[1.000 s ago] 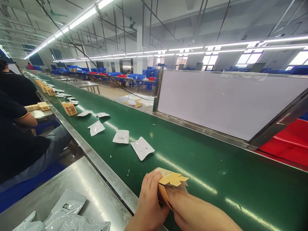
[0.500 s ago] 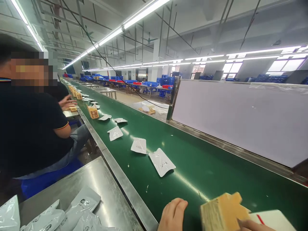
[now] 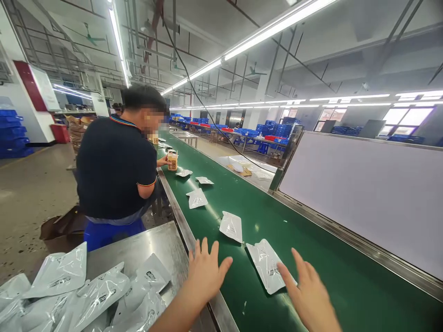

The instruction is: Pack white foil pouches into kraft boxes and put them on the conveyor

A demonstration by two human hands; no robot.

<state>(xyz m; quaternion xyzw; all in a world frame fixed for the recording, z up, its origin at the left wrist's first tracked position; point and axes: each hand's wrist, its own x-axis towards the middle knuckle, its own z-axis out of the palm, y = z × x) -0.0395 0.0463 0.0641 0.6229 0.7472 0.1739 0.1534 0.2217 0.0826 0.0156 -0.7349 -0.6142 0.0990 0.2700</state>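
Ahead of my left hand (image 3: 204,272): steel belt rail (image 3: 180,220), then bare green conveyor belt (image 3: 311,258), open for passage.

Ahead of my right hand (image 3: 308,295): nearest white foil pouch (image 3: 268,266), lying flat, just beside my fingertips. Low obstacle only.

Farther up the belt: second white pouch (image 3: 231,226), third (image 3: 196,198), each well apart, with bare green strips between them.

Far side: white upright panel in a metal frame (image 3: 363,198), closing off reach across.

Left: steel worktable (image 3: 138,249), its near part heaped with white pouches (image 3: 79,295).

Beyond the table: seated person in a black shirt (image 3: 116,170), close against the rail.
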